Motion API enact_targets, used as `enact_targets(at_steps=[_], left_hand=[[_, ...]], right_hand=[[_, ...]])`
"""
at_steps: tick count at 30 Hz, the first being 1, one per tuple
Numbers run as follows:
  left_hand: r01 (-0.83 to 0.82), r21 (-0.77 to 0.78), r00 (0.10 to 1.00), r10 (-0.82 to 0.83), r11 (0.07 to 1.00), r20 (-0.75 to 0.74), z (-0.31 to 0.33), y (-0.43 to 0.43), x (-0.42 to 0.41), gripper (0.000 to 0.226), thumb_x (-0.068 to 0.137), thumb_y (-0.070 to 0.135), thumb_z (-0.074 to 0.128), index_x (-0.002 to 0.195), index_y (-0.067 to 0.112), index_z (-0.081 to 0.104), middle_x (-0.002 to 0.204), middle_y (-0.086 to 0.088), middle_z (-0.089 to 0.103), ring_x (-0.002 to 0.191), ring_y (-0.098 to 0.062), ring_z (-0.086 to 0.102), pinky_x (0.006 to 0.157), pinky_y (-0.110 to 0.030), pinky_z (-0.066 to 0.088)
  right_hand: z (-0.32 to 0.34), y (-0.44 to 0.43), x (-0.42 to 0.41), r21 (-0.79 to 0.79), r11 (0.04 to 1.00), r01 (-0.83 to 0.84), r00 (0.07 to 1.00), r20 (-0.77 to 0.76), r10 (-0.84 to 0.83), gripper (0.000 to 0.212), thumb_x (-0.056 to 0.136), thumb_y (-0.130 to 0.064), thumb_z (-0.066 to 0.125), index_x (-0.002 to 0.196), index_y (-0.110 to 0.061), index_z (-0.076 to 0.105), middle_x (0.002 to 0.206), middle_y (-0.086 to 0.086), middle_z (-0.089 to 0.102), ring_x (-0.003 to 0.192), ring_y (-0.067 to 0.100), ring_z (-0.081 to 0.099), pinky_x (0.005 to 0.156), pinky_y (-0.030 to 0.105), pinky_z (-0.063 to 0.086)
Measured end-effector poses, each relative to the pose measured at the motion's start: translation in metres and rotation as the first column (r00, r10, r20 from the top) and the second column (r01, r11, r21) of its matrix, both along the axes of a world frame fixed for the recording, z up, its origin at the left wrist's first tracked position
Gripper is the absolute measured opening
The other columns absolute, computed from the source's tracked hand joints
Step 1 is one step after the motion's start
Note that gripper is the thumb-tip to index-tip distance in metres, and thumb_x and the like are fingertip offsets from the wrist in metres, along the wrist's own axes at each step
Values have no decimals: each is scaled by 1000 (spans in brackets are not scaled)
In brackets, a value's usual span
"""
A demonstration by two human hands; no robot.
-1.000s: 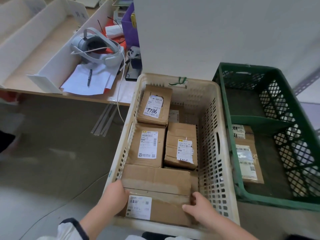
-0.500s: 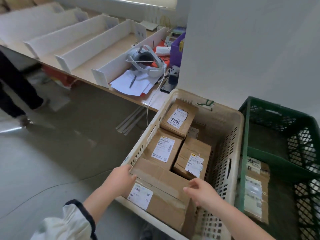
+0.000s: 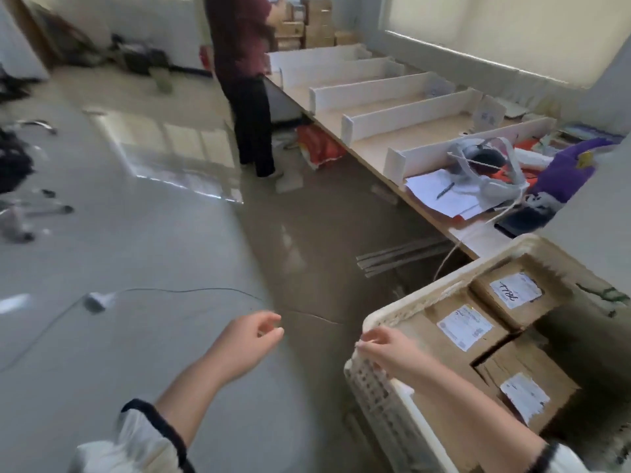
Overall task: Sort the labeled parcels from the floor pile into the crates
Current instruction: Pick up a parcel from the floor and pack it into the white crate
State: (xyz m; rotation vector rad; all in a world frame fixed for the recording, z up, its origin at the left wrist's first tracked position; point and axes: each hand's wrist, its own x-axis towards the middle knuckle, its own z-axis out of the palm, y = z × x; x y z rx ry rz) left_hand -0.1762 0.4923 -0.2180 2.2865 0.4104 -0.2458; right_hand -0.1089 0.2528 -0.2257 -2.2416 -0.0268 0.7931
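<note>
Your left hand (image 3: 246, 339) hangs over the grey, glossy floor (image 3: 170, 250), fingers loosely curled and holding nothing. Your right hand (image 3: 386, 349) is at the near corner of the cream crate (image 3: 440, 288), fingers relaxed, nothing in them. The blur hides whether it touches the rim.

The crate holds cardboard parcels packed side by side: one with a handwritten label (image 3: 515, 295) at the far end, one with a printed label (image 3: 467, 329) beside it, and a third (image 3: 526, 394) nearer you.

A thin cable (image 3: 187, 290) trails across the floor. The long wooden counter (image 3: 372, 145) runs along the window wall, split by white dividers (image 3: 409, 117). Its near end carries a headset (image 3: 485, 165), and papers (image 3: 454, 203) with a pen (image 3: 445, 191). Another person (image 3: 246, 80) stands at the counter's far end, near stacked cartons (image 3: 307, 25).
</note>
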Motion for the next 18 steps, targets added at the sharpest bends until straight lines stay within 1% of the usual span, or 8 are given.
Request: enact_targets(at_steps=[2,3,5,7,9,12,15,18], left_hand=[[-68,22,998,68,997,-10,2,46,-39,35,92,29,57,126,19,59,104,4,62,96,-12,59,87,-22,44],[-109,30,994,109,994,-17,4,70,-62,36,92,30,57,127,19,58,108,2,62,97,-11,59,87,-20,43],[-194,47,980,196,980,-38,6,119,-111,36,93,30,56,127,20,58,116,0,63,99,-10,58,87,-19,42],[-300,65,951,303,952,-54,6,169,-165,37,92,31,56,128,20,58,118,-1,63,101,-11,59,89,-20,43],[-422,90,901,428,902,-65,6,216,-226,37,92,30,56,127,18,58,117,-2,63,101,-12,59,88,-19,42],[-619,94,777,625,780,-69,6,265,-318,35,93,28,57,125,15,59,115,-5,63,96,-13,58,81,-18,41],[-775,59,625,776,630,-84,-1,294,-402,34,92,25,58,123,12,60,116,-7,64,91,-9,56,76,-16,39],[-905,-4,424,902,426,-83,-14,307,-475,33,91,23,60,123,13,60,118,-6,65,96,-12,59,84,-21,45]], right_hand=[[0,60,-12,5,996,-93,995,35,92,23,86,-35,61,103,-20,61,78,-6,62,63,9,55,52,20,42],[1,94,-21,18,989,-145,989,41,144,21,86,-34,62,102,-20,60,72,-7,59,59,8,54,50,18,42],[4,161,-47,63,966,-252,967,41,250,23,88,-30,62,107,-17,60,78,-6,59,61,9,54,47,14,40],[5,230,-80,117,922,-370,929,20,371,28,88,-30,60,113,-17,59,89,-4,62,70,13,59,56,18,42],[5,296,-122,152,859,-488,870,6,493,30,88,-31,59,115,-20,57,92,-5,62,75,14,60,57,17,42],[3,380,-191,231,760,-607,784,20,620,30,89,-24,60,117,-14,58,101,3,64,78,16,58,52,13,41],[1,442,-257,253,621,-742,653,64,754,32,89,-26,60,119,-15,58,107,1,63,84,13,58,60,15,41],[-5,492,-311,256,465,-847,494,57,868,38,89,-31,59,124,-18,55,112,-2,61,89,13,58,72,20,43]])
